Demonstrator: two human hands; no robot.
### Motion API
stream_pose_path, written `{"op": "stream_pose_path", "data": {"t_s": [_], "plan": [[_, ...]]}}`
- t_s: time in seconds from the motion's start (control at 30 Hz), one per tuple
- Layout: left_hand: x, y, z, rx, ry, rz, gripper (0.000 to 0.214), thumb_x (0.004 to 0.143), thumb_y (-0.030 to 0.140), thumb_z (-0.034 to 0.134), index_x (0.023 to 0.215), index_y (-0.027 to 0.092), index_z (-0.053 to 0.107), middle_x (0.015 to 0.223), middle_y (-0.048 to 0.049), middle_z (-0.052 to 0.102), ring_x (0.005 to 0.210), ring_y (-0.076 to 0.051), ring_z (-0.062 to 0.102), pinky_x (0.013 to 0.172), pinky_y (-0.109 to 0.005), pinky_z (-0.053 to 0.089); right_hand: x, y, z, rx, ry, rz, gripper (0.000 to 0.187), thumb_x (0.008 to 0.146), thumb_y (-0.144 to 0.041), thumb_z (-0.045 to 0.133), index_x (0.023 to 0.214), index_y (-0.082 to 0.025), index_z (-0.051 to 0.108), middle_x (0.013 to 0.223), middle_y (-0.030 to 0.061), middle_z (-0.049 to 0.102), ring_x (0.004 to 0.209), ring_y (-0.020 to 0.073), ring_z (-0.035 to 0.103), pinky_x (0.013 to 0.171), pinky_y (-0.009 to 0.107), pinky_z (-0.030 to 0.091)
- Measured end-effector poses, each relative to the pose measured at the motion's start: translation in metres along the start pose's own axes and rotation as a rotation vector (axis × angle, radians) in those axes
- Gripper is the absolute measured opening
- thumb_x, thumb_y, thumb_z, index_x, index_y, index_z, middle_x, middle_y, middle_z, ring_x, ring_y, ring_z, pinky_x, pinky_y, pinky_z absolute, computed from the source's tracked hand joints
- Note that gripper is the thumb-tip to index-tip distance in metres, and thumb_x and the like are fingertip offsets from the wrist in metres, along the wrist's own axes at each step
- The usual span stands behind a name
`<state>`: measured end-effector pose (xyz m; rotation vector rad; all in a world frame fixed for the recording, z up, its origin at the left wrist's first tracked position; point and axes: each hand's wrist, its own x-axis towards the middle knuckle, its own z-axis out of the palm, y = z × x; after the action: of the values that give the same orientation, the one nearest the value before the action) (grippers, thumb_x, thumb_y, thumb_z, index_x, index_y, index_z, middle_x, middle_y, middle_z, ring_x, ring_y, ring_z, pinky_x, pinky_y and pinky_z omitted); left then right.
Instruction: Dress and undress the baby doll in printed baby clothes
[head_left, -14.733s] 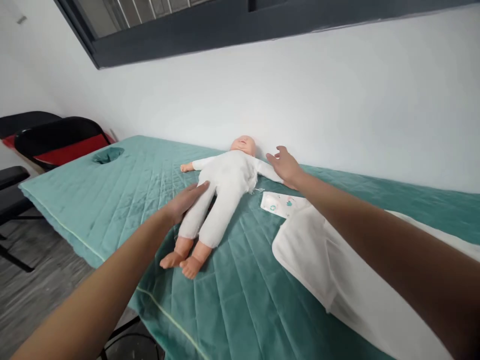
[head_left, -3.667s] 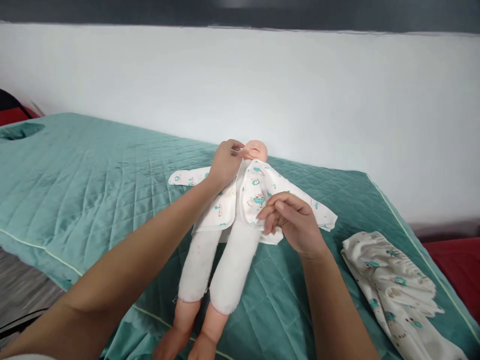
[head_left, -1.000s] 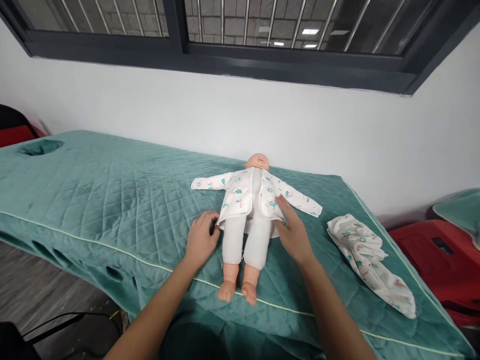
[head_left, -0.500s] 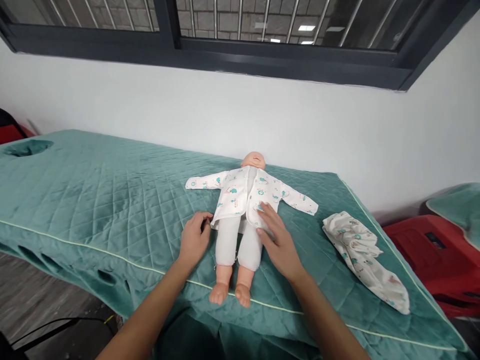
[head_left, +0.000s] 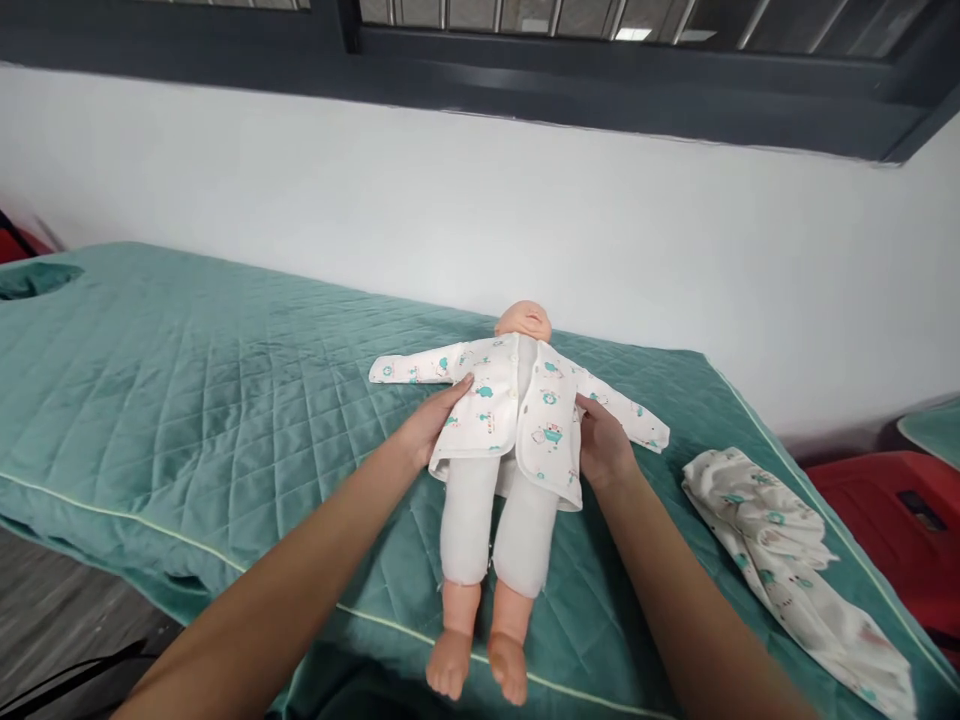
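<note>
A baby doll (head_left: 469, 520) lies on its back on the green quilted bed cover, its bare feet toward me. It wears a white printed jacket (head_left: 551, 430) with the front edges apart and both sleeves spread out sideways. My left hand (head_left: 435, 418) grips the torso's left side, thumb on top of the jacket and fingers hidden beneath. On the other side, my right hand (head_left: 602, 440) is closed around the torso under the armpit, its fingertips partly hidden.
Crumpled white printed pants (head_left: 787, 555) lie to the right on the green bed cover (head_left: 247, 400). Red chair-like furniture (head_left: 877, 500) stands beyond the bed's right edge. A white wall (head_left: 420, 190) and dark window frame (head_left: 600, 85) rise behind.
Both hands have moved up from the jacket's hem and the doll's legs to grip its torso. My view has tilted down and come closer.
</note>
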<state>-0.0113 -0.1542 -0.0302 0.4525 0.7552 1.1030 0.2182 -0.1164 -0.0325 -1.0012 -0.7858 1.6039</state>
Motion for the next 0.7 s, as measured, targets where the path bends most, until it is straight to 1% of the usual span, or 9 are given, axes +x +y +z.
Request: {"op": "stream_pose_path", "data": {"t_s": [0.03,0.1,0.2,0.27,0.37,0.47,0.53,0.6,0.7], "plan": [[0.008,0.002,0.003,-0.019,-0.021,-0.014,0.037,0.094,0.038,0.064,0.116,0.009,0.070,0.103,-0.0140,0.079,0.086,-0.023,0.077,0.091,-0.038,0.061,0.006,-0.003,0.000,-0.008,-0.001,0.007,0.019,0.081,-0.032,0.059,0.091,-0.019,0.069,0.083,0.0097,0.078,0.094,0.0325,0.075,0.085,0.051,0.063],[0.025,0.005,0.009,-0.035,-0.042,0.004,0.035,0.092,0.034,0.066,0.116,0.008,0.070,0.103,-0.0145,0.079,0.087,-0.024,0.077,0.092,-0.038,0.061,0.019,-0.010,-0.003,-0.016,0.016,0.006,0.019,0.080,-0.032,0.060,0.091,-0.019,0.069,0.081,0.0095,0.078,0.091,0.0324,0.076,0.084,0.050,0.063],[0.050,0.007,0.015,-0.033,-0.065,0.033,0.034,0.092,0.032,0.067,0.116,0.008,0.070,0.105,-0.0146,0.079,0.089,-0.024,0.077,0.094,-0.038,0.061,0.039,-0.021,-0.013,-0.010,0.050,-0.025,0.023,0.082,-0.035,0.058,0.094,-0.019,0.069,0.083,0.0091,0.078,0.090,0.0317,0.075,0.084,0.050,0.062],[0.063,0.007,0.015,-0.030,-0.078,0.016,0.035,0.092,0.032,0.067,0.118,0.009,0.069,0.108,-0.0146,0.078,0.094,-0.024,0.077,0.097,-0.039,0.060,0.049,-0.024,-0.021,-0.009,0.039,-0.058,0.025,0.083,-0.038,0.056,0.095,-0.020,0.068,0.087,0.0092,0.078,0.094,0.0314,0.075,0.086,0.050,0.062],[0.074,0.010,0.008,-0.020,-0.062,0.021,0.040,0.092,0.037,0.065,0.121,0.010,0.068,0.114,-0.0152,0.077,0.106,-0.028,0.074,0.102,-0.044,0.058,0.057,-0.024,-0.032,0.022,0.000,-0.089,0.025,0.084,-0.040,0.055,0.094,-0.021,0.067,0.096,0.0095,0.078,0.102,0.0307,0.073,0.090,0.049,0.061],[0.080,0.020,-0.006,-0.031,-0.015,0.134,0.049,0.096,0.050,0.056,0.125,0.011,0.064,0.121,-0.0181,0.073,0.116,-0.032,0.070,0.104,-0.049,0.057,0.060,-0.027,-0.039,0.119,0.009,-0.098,0.025,0.087,-0.036,0.052,0.097,-0.019,0.068,0.100,0.0095,0.077,0.104,0.0294,0.072,0.091,0.049,0.061],[0.084,0.030,-0.016,-0.062,0.036,0.230,0.054,0.098,0.055,0.048,0.126,0.011,0.061,0.124,-0.0201,0.070,0.119,-0.030,0.068,0.103,-0.049,0.057,0.062,-0.031,-0.045,0.170,0.034,-0.121,0.024,0.088,-0.032,0.050,0.098,-0.019,0.069,0.101,0.0088,0.077,0.103,0.0277,0.071,0.091,0.048,0.061],[0.089,0.039,-0.025,-0.101,0.097,0.328,0.052,0.100,0.055,0.044,0.126,0.012,0.058,0.125,-0.0201,0.069,0.121,-0.028,0.067,0.102,-0.047,0.058,0.065,-0.035,-0.051,0.198,0.084,-0.144,0.022,0.088,-0.028,0.051,0.098,-0.019,0.069,0.101,0.0084,0.076,0.101,0.0256,0.071,0.092,0.046,0.062],[0.096,0.049,-0.037,-0.150,0.209,0.495,0.043,0.102,0.052,0.041,0.121,0.016,0.057,0.123,-0.0174,0.070,0.124,-0.026,0.065,0.100,-0.045,0.059,0.070,-0.040,-0.062,0.235,0.173,-0.158,0.019,0.089,-0.023,0.051,0.097,-0.019,0.067,0.101,0.0084,0.074,0.097,0.0224,0.071,0.092,0.041,0.062]]}}
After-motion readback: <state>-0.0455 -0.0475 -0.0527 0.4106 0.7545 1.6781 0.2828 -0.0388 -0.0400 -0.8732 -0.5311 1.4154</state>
